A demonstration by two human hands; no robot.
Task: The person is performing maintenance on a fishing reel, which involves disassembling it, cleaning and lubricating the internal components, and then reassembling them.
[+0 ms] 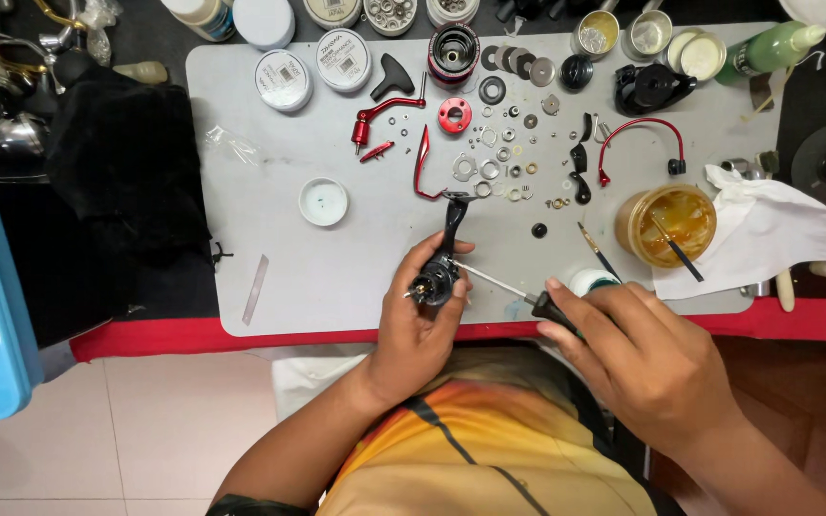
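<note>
Head view: we look down on a pale grey work mat [336, 277] with rounded corners, and we place everything by it. Just above the mat's near edge our left hand [420, 320] curls its fingers shut around a black fishing-reel body [440, 272], a glossy, knobby casting whose slim stem rises towards the mat's middle. Our right hand [647, 358], past the mat's near edge, pinches the dark handle of a screwdriver [518, 291]; its thin bright metal shaft slants across to the reel body, tip touching it.

Across the mat's middle lie small metal washers and rings [494, 162], flat and shiny, with a curved red lever [422, 167] and a red wire bail [638, 139] among them. At the mat's right side stands an amber tub of grease [666, 225], translucent and sticky-looking, with a brush in it, beside a crumpled white cloth [767, 234]. A round white lid [323, 202] sits at the mat's left part.

The screwdriver's handle is mostly hidden in our palm, and our fingers cover the reel body's lower part. The tiniest parts are too small to identify.
</note>
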